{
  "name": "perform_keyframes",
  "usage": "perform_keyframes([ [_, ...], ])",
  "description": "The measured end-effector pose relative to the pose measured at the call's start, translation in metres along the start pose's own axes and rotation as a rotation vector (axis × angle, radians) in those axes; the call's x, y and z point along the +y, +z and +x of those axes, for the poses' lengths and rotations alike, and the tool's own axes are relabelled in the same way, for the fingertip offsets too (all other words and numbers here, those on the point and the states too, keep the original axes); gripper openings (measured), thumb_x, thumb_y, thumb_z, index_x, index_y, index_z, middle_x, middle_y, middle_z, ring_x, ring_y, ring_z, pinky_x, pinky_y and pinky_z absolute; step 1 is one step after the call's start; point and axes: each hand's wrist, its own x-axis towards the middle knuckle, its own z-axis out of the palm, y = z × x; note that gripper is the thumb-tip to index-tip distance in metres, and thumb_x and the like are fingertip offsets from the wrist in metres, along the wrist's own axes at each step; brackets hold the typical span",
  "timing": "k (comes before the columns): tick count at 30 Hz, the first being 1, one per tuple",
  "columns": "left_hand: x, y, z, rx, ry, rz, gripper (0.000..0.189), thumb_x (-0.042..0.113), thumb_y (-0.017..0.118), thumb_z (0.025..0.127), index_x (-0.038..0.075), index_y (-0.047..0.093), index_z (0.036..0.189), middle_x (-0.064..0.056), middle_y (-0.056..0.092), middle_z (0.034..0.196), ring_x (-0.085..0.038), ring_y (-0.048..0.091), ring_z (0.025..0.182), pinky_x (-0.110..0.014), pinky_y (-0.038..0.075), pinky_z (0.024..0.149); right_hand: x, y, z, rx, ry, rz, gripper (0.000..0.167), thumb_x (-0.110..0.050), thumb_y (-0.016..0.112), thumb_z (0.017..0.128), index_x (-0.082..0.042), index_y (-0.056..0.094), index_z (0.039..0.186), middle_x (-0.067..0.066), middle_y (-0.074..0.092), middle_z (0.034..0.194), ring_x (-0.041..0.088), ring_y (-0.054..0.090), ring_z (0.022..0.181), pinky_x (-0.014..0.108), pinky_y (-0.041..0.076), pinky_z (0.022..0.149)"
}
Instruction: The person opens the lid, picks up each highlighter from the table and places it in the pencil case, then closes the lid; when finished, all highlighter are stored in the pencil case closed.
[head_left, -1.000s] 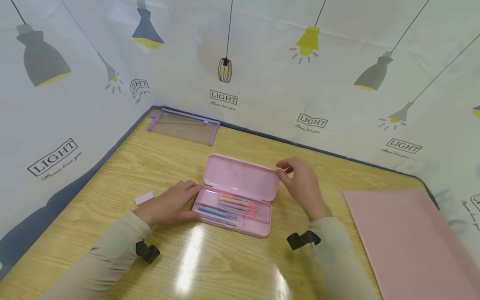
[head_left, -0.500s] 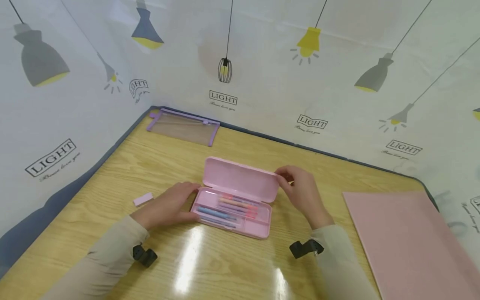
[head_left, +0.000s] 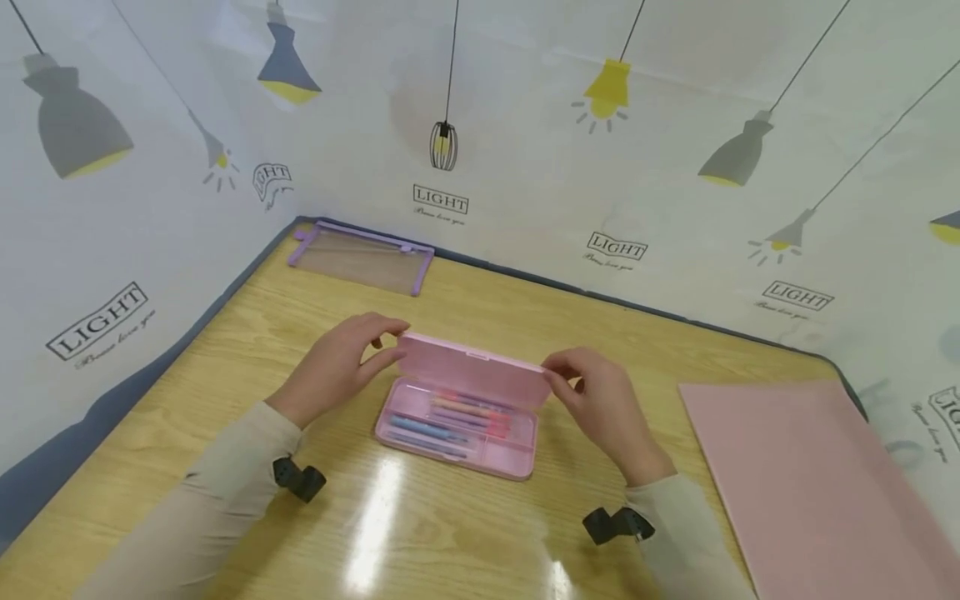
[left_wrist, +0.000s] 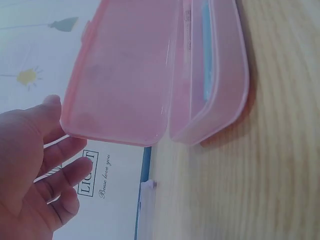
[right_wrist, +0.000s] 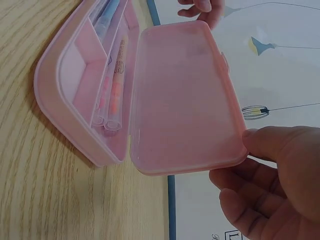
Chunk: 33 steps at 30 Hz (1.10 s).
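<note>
A pink pencil case (head_left: 507, 458) lies on the table with its hinged lid (head_left: 474, 371) raised nearly upright. Inside, blue pens (head_left: 427, 428) fill the front compartment, and several pens with orange and pink parts (head_left: 468, 410) lie behind them. My left hand (head_left: 333, 367) pinches the lid's upper left corner between thumb and fingers. At the opposite upper corner, my right hand (head_left: 600, 404) pinches the lid too; the right wrist view has the thumb (right_wrist: 267, 142) on the lid's edge and the fingers behind it.
A mesh zip pouch (head_left: 360, 258) with purple edging lies at the back left of the wooden table (head_left: 450, 542). To the right is a large flat pink sheet or folder (head_left: 802, 467). A lamp-printed cloth (head_left: 525, 125) hangs along the table's back and left.
My left hand has gone from the case's left end up to the lid's corner. The lid has tilted forward, with my right hand moving along on it. The small pale block is now hidden.
</note>
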Motion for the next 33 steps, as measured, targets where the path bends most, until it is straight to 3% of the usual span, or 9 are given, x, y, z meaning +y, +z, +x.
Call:
perform_keyframes([
  [3,0.002,0.001,0.009,-0.004,0.018,0.002,0.032,0.025,0.063,0.097,0.008,0.066,0.124,-0.005,0.070,0.115,-0.019,0.061,0.090,-0.039,0.052,0.081,0.001,-0.002,-0.002,0.011,-0.017,-0.005,0.014,-0.020,0.066,0.095,-0.013,0.071,0.106,0.000,0.070,0.100,0.013,0.062,0.085,0.033,0.055,0.072],
  [10,0.004,0.000,0.012,0.012,0.041,0.029,0.021,0.022,0.064,0.096,0.011,0.072,0.112,-0.003,0.073,0.104,-0.016,0.063,0.085,-0.038,0.053,0.078,-0.001,0.000,-0.004,0.021,-0.038,-0.014,0.012,-0.018,0.068,0.094,-0.014,0.072,0.104,-0.001,0.070,0.099,0.011,0.061,0.084,0.029,0.053,0.069],
  [16,0.005,-0.002,0.011,-0.017,0.059,0.034,0.018,0.022,0.065,0.095,0.012,0.072,0.108,-0.001,0.073,0.100,-0.014,0.062,0.083,-0.035,0.053,0.076,-0.002,-0.001,-0.009,0.004,-0.050,-0.015,0.014,-0.020,0.067,0.094,-0.014,0.073,0.106,-0.001,0.071,0.099,0.011,0.061,0.084,0.031,0.055,0.070],
  [24,0.009,0.000,-0.018,-0.022,0.137,0.066,0.017,0.018,0.072,0.090,0.013,0.073,0.106,0.000,0.071,0.104,-0.019,0.063,0.097,-0.040,0.053,0.087,-0.005,0.005,-0.028,-0.058,-0.152,-0.023,0.013,-0.024,0.067,0.095,-0.018,0.074,0.104,-0.006,0.072,0.102,0.006,0.063,0.085,0.030,0.057,0.070],
  [28,0.012,0.007,-0.037,-0.017,0.205,0.100,0.018,0.019,0.075,0.087,0.013,0.073,0.104,0.000,0.069,0.104,-0.020,0.063,0.098,-0.040,0.053,0.088,-0.006,0.016,-0.041,-0.088,-0.232,-0.047,0.013,-0.026,0.068,0.094,-0.019,0.074,0.103,-0.006,0.071,0.105,0.009,0.066,0.095,0.031,0.058,0.081],
  [33,0.014,0.017,-0.056,-0.038,0.216,0.128,0.023,0.018,0.075,0.087,0.011,0.072,0.109,-0.004,0.067,0.112,-0.022,0.063,0.104,-0.044,0.052,0.092,-0.005,0.030,-0.053,-0.085,-0.342,-0.136,0.017,-0.024,0.073,0.090,-0.016,0.074,0.105,0.000,0.068,0.112,0.017,0.064,0.106,0.035,0.056,0.091],
])
